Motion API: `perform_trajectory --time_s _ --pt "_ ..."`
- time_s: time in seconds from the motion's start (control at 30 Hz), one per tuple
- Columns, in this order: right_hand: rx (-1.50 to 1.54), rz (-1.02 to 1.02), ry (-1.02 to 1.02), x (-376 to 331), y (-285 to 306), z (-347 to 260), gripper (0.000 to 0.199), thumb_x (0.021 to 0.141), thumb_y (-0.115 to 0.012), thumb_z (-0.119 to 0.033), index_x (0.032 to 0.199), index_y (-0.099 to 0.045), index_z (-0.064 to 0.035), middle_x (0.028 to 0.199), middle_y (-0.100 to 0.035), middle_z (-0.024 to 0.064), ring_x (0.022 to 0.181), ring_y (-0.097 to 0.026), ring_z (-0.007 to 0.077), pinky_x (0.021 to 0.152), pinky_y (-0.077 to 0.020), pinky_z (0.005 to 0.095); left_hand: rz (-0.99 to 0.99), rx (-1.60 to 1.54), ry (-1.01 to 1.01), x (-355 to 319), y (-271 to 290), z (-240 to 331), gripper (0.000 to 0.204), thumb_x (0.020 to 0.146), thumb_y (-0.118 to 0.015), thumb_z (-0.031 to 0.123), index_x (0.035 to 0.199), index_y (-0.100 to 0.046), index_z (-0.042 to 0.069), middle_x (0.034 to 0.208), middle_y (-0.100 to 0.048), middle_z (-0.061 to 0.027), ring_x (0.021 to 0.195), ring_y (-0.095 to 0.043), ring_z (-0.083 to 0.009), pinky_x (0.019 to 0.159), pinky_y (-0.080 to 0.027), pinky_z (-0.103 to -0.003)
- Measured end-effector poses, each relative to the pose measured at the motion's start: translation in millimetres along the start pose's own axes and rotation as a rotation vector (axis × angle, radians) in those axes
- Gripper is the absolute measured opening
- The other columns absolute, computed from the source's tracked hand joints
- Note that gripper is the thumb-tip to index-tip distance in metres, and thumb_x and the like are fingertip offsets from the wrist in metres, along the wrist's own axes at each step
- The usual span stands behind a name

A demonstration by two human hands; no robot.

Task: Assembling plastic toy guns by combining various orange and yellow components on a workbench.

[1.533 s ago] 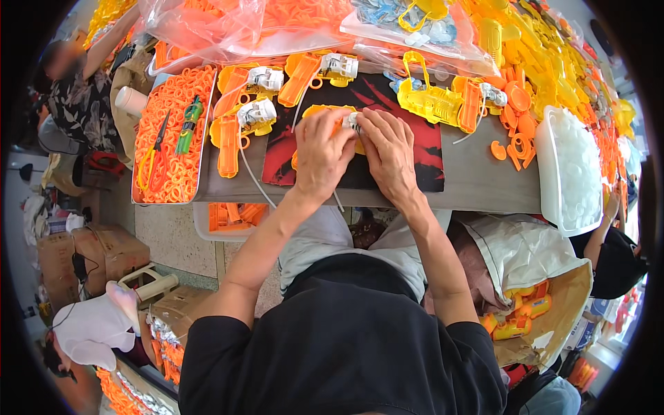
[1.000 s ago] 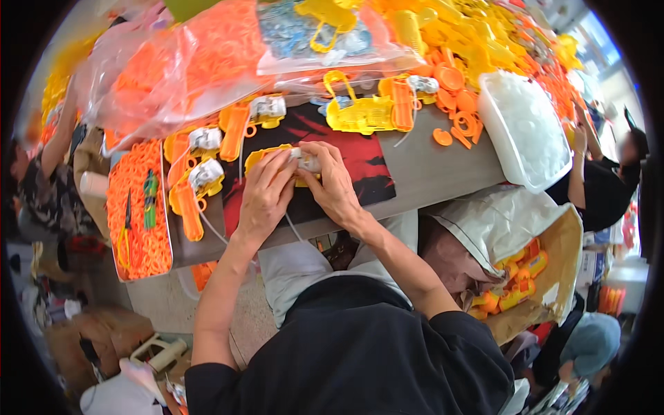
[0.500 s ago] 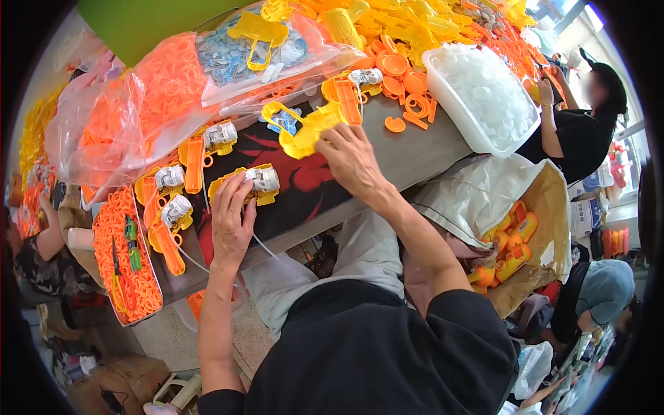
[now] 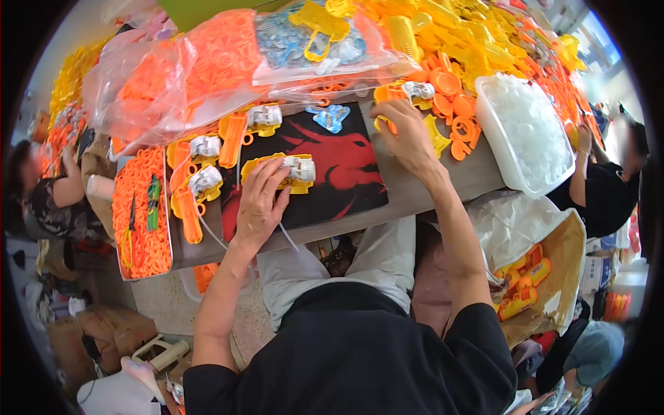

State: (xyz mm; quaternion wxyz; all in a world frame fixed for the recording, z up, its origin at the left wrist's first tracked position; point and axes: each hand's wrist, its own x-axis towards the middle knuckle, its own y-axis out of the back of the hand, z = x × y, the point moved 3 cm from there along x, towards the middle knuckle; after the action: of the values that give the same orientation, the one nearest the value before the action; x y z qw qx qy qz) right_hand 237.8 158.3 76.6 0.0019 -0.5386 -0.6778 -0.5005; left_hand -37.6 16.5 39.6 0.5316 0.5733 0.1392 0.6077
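In the head view, the left hand (image 4: 259, 204) lies spread over a yellow toy part (image 4: 280, 173) in the middle of the frame, on the black and red mat (image 4: 339, 187). The right hand (image 4: 404, 135) reaches up and right, fingers curled on another yellow and orange toy piece (image 4: 404, 93) at the mat's top corner; how tight it holds cannot be told. The pile of orange rings (image 4: 460, 128) sits just beside that hand and could get knocked about. The white tub (image 4: 526, 138) crowds the right side. The mat's lower part has open room, near the table edge (image 4: 429, 197).
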Motion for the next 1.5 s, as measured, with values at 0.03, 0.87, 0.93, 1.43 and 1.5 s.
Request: perform_trajectory --time_s 0.03,0.87,0.93,1.43,1.5 --pt "-0.025 -0.037 0.063 17.0 -22.7 2.8 0.020 0.083 -0.062 0.001 0.099 -0.071 -0.0055 0.106 -0.066 0.0125 0.107 -0.061 0.0332 0.096 -0.0460 0.0457 0.000 -0.013 -0.001 0.5 -1.3 -0.1 0.045 0.084 -0.072 0.001 0.127 -0.060 0.005 0.137 -0.058 -0.0103 0.130 -0.053 -0.0319 0.110 -0.044 -0.044" --pt "-0.025 -0.223 0.012 -43.2 -68.2 -59.9 0.015 0.086 -0.072 -0.009 0.094 -0.061 -0.0013 0.094 -0.057 0.0131 0.090 -0.061 0.0339 0.076 -0.0497 0.0427 0.038 0.029 0.013 7.1 -14.4 5.3 0.047 0.086 -0.074 0.013 0.130 -0.057 0.008 0.137 -0.056 -0.0072 0.132 -0.050 -0.0273 0.112 -0.039 -0.044" --pt "-0.042 -0.221 0.042 -45.4 -75.3 -57.1 0.020 0.085 -0.076 -0.009 0.093 -0.060 0.0007 0.092 -0.058 0.0132 0.084 -0.061 0.0319 0.073 -0.0492 0.0418 0.111 0.198 0.082 7.7 -9.2 13.1 0.060 0.082 -0.079 0.019 0.134 -0.052 0.010 0.142 -0.052 -0.0084 0.135 -0.045 -0.0292 0.115 -0.033 -0.050" --pt "-0.093 -0.200 0.157 -77.1 -56.9 -69.1 0.025 0.087 -0.072 -0.011 0.112 -0.072 -0.0081 0.116 -0.067 0.0056 0.110 -0.059 0.0253 0.089 -0.0450 0.0395 0.083 0.113 0.132 6.3 10.2 -5.1 0.018 0.085 -0.073 0.010 0.099 -0.062 0.007 0.130 -0.059 -0.0084 0.127 -0.052 -0.0312 0.108 -0.039 -0.046" --pt "-0.087 -0.184 0.170 -80.6 -61.1 -64.2 0.026 0.086 -0.073 -0.011 0.112 -0.073 -0.0085 0.115 -0.069 0.0047 0.107 -0.060 0.0245 0.088 -0.0445 0.0392 -0.016 -0.144 0.088 5.0 2.3 -23.8 0.013 0.093 -0.068 0.009 0.099 -0.057 0.004 0.142 -0.055 -0.0131 0.136 -0.048 -0.0359 0.112 -0.038 -0.047"
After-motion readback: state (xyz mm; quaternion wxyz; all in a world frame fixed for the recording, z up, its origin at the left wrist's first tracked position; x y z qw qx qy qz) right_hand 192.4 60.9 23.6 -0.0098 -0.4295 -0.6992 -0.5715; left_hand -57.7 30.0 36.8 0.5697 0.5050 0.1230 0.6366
